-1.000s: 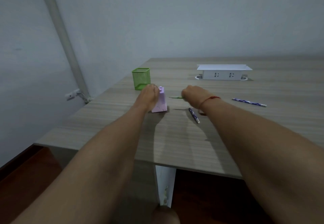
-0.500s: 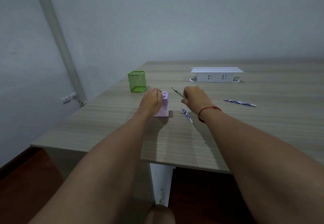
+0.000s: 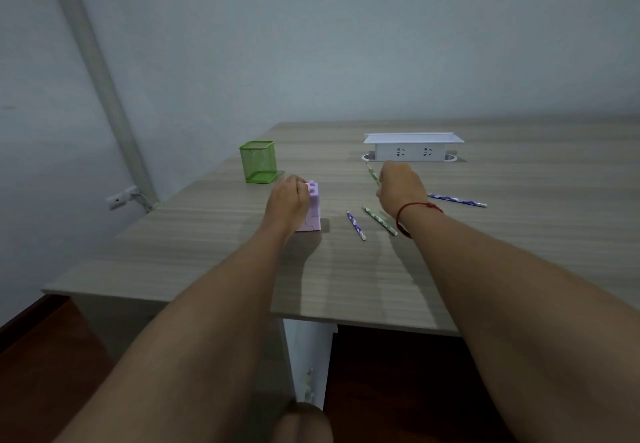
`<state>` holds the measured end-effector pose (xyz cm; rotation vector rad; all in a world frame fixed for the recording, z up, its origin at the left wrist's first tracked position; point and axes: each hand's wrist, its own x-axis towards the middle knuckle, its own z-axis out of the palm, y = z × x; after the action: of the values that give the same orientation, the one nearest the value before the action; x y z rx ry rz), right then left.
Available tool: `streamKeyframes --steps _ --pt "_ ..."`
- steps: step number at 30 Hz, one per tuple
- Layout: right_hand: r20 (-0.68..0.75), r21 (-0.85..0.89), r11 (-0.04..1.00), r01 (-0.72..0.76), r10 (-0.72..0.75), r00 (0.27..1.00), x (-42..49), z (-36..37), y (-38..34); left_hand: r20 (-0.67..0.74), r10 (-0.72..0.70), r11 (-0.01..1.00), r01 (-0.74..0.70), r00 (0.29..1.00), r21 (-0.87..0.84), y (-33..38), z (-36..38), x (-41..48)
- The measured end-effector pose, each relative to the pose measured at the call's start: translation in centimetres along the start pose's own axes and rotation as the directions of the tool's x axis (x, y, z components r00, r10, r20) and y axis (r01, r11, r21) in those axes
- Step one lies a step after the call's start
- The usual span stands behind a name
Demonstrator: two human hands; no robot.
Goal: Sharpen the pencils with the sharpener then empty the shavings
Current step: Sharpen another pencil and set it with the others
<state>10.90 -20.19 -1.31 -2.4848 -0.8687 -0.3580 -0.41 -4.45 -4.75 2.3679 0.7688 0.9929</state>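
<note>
The green pencil point(image 3: 374, 175) has come out of the purple sharpener point(image 3: 311, 212) and is lifted to its right, pinched in the right hand point(image 3: 401, 186). The left hand point(image 3: 289, 202) holds the sharpener. Maybe this pencil is done.

Left hand point(image 3: 287, 202): sharpener point(image 3: 313, 207); right hand point(image 3: 401, 186): pencil point(image 3: 373, 174)

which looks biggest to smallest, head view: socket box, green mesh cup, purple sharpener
1. white socket box
2. green mesh cup
3. purple sharpener, partly hidden by the left hand, so unsure against the cup
</note>
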Motion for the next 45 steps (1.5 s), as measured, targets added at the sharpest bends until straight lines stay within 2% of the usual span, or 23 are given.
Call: streamKeyframes --steps 5,9,15,21,23,26,30,36,41,45 --pt "0.12 -0.048 0.994 -0.097 0.102 0.988 -0.2 0.6 2.4 -0.022 -0.001 1.0 0.001 1.0 -0.014 -0.1 0.3 0.3" --pt "0.18 -0.066 0.993 -0.093 0.103 0.978 -0.4 1.6 3.1 -0.063 -0.005 0.998 0.001 0.998 -0.068 -0.1 0.9 0.1" --pt "0.199 -0.092 0.993 -0.07 0.087 0.976 -0.2 1.8 3.0 -0.1 -0.003 0.995 -0.007 0.995 -0.099 0.2 1.3 0.2" --pt "0.135 -0.121 0.988 -0.095 0.111 0.985 -0.3 1.8 3.7 -0.256 -0.039 0.998 0.025 0.966 -0.057 -0.1 2.1 -0.1" --pt "0.101 -0.173 0.98 -0.094 0.113 0.988 -0.1 1.8 4.4 -0.27 -0.009 1.0 0.004 0.963 -0.019 0.1 2.4 -0.1" --pt "0.094 -0.35 0.935 -0.051 0.089 0.992 0.4 1.4 6.1 -0.308 0.001 1.0 0.0 0.951 0.001 0.3 2.6 -0.2" --pt "0.075 -0.473 0.876 -0.092 0.145 0.987 1.6 1.3 8.3 -0.307 0.054 0.998 -0.043 0.95 0.042 0.0 2.6 0.0" --pt "0.111 -0.453 0.864 -0.219 0.298 0.948 2.5 1.7 10.9 -0.293 0.148 0.988 -0.128 0.945 0.085 -0.7 2.5 0.2" --pt "0.118 -0.464 0.869 -0.173 0.254 0.96 2.6 1.4 10.0 -0.28 0.147 0.989 -0.133 0.949 0.066 -0.5 2.3 0.1" --pt "0.147 -0.44 0.893 -0.096 0.177 0.973 1.8 0.9 8.3 -0.153 0.076 0.997 -0.073 0.985 0.025 0.0 1.4 0.6"
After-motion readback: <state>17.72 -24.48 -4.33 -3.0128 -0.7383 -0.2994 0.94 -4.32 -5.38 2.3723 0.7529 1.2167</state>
